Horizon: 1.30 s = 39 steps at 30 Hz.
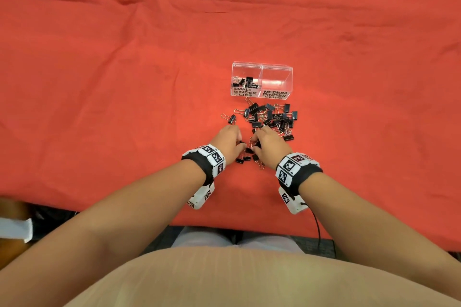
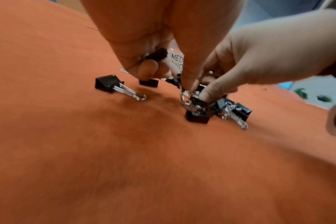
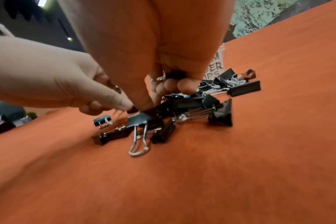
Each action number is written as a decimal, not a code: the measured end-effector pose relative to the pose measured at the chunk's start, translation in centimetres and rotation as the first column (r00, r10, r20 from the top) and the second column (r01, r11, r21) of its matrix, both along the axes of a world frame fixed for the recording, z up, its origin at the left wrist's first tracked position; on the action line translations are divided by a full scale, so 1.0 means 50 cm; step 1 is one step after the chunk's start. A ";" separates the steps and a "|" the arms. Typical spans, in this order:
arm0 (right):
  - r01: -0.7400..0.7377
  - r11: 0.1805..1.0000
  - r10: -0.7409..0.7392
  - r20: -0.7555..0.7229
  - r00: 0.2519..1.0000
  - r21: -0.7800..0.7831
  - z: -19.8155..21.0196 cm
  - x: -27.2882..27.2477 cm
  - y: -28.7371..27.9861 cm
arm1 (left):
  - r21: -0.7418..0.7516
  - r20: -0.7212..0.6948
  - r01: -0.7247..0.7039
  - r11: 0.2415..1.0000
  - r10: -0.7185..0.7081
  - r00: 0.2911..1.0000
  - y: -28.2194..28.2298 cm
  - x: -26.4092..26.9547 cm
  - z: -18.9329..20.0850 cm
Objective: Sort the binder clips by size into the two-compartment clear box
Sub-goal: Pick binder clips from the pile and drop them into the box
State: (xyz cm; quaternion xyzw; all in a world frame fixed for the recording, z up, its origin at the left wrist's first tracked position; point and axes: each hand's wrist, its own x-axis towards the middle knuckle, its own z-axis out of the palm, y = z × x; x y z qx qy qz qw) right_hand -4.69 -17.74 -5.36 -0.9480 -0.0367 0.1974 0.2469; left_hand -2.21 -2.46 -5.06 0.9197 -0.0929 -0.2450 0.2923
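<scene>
A clear two-compartment box (image 1: 262, 67) stands on the red cloth. Its left half, labelled small, holds several small black clips (image 1: 245, 81); nothing lies in its right half, labelled medium. In front of it lies a pile of black binder clips (image 1: 272, 117). Both hands work side by side at the pile's near edge, over a few small clips (image 1: 247, 154). My left hand (image 1: 229, 142) keeps a small clip (image 2: 157, 55) in its curled fingers while thumb and forefinger pinch at another (image 2: 194, 100). My right hand (image 1: 267, 144) also holds small clips (image 3: 175, 75) in its curled fingers, its fingertip on a clip (image 3: 144, 117).
One clip (image 1: 231, 119) lies apart, left of the pile, and another loose clip (image 2: 107, 83) sits left of my left hand. The red cloth (image 1: 124, 82) spreads wide to all sides. The table's front edge (image 1: 224, 225) runs just behind my wrists.
</scene>
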 end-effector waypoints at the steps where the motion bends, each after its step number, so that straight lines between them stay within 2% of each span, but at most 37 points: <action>1: 0.014 1.000 -0.014 -0.001 1.000 0.012 -0.001 0.000 -0.001 | -0.039 -0.002 -0.037 0.999 0.037 0.999 0.002 0.004 0.005; 5: 0.039 0.998 -0.040 0.018 0.999 0.052 0.000 -0.003 -0.011 | -0.163 -0.016 -0.192 0.968 0.192 0.981 0.001 0.043 0.044; 9: -0.001 0.999 0.003 0.045 0.999 -0.055 -0.001 -0.008 -0.019 | -0.234 0.021 -0.256 0.938 0.268 0.963 -0.022 0.116 0.089; 12: -0.009 0.998 0.012 0.044 0.999 -0.061 0.001 -0.006 -0.019 | -0.232 0.050 -0.265 0.936 0.283 0.958 -0.046 0.178 0.112; 15: 0.006 1.000 -0.007 0.049 0.999 0.014 0.008 0.000 -0.018 | -0.183 0.098 -0.256 0.949 0.277 0.956 -0.062 0.226 0.124; 18: 0.123 0.985 -0.128 0.033 0.991 0.121 0.023 0.013 -0.021 | -0.154 0.126 -0.255 0.955 0.275 0.953 -0.068 0.259 0.119; 21: 0.275 0.947 -0.281 0.018 0.959 0.164 0.053 0.050 -0.029 | -0.155 0.132 -0.257 0.954 0.278 0.951 -0.066 0.272 0.110; 26: 0.406 0.889 -0.387 -0.127 0.913 0.212 0.104 0.164 -0.038 | -0.263 0.133 -0.249 0.932 0.290 0.948 -0.048 0.260 0.103; 28: 0.413 0.886 -0.402 -0.094 0.911 0.210 0.121 0.212 -0.028 | -0.305 0.138 -0.262 0.915 0.315 0.939 -0.035 0.247 0.105; 31: 0.358 0.926 -0.362 0.015 0.932 0.123 0.136 0.270 0.002 | -0.372 0.142 -0.294 0.881 0.367 0.919 -0.011 0.215 0.111; 34: 0.295 0.955 -0.296 0.066 0.953 0.014 0.142 0.303 0.031 | -0.424 0.068 -0.355 0.833 0.421 0.905 0.008 0.168 0.107; 36: 0.246 0.969 -0.243 0.071 0.967 -0.030 0.136 0.308 0.045 | -0.388 0.037 -0.364 0.846 0.409 0.912 0.023 0.127 0.092; 39: 0.206 0.978 -0.204 0.068 0.977 -0.023 0.131 0.297 0.047 | -0.240 -0.029 -0.246 0.939 0.246 0.969 0.041 0.057 0.059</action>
